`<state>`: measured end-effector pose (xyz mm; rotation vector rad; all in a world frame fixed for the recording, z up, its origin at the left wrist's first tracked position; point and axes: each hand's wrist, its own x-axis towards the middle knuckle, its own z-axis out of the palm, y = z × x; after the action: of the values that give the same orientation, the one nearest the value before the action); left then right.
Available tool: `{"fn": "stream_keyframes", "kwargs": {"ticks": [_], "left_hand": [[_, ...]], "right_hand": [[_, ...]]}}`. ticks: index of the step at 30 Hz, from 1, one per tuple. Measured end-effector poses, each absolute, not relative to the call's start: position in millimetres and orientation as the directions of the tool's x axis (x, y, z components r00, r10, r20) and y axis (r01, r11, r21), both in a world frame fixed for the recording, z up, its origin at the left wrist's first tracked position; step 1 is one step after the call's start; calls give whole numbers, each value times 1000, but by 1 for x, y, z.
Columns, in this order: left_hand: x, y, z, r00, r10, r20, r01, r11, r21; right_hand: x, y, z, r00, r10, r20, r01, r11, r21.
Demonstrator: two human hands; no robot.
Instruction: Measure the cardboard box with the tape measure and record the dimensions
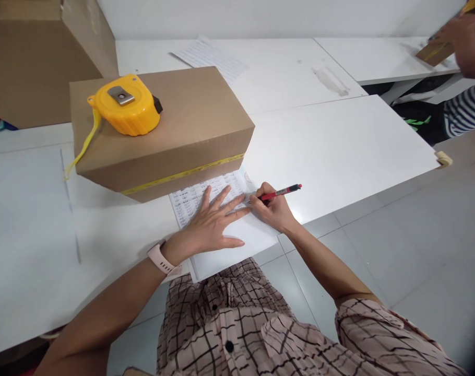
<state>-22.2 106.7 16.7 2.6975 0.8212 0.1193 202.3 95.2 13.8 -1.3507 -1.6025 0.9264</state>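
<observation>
Pen (280, 192) – held in right fingers (265, 188), tip beside left fingers (233, 203)

I saw the red-and-black pen (281, 192) slanting over the white paper (255, 232), which lay flat, dark writing crowding its upper part, plain white below!

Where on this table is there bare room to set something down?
The table looks bare right of the box and pen, and left of the watch. Crowded: the papers before the box, under left hand and right hand; the box top, partly under the tape measure.
</observation>
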Motion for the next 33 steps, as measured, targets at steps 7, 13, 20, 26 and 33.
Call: {"fn": "stream_keyframes", "kwargs": {"ticks": [7,13,20,26,33], "left_hand": [[-23,107,15,831,556,-4,527,-786,322],[-22,107,15,827,563,-2,530,-778,337],[-22,107,18,827,562,-24,536,-775,333],[-21,107,18,828,561,-21,534,-776,336],[-22,107,17,830,557,-21,531,-779,332]], "right_hand": [[202,95,13,-88,988,127,391,152,-908],[202,95,14,-82,989,121,376,143,-916],[203,95,13,-44,992,117,362,125,-924],[203,96,12,-57,991,125,390,137,-911],[203,95,16,-34,993,113,406,117,-906]]}}
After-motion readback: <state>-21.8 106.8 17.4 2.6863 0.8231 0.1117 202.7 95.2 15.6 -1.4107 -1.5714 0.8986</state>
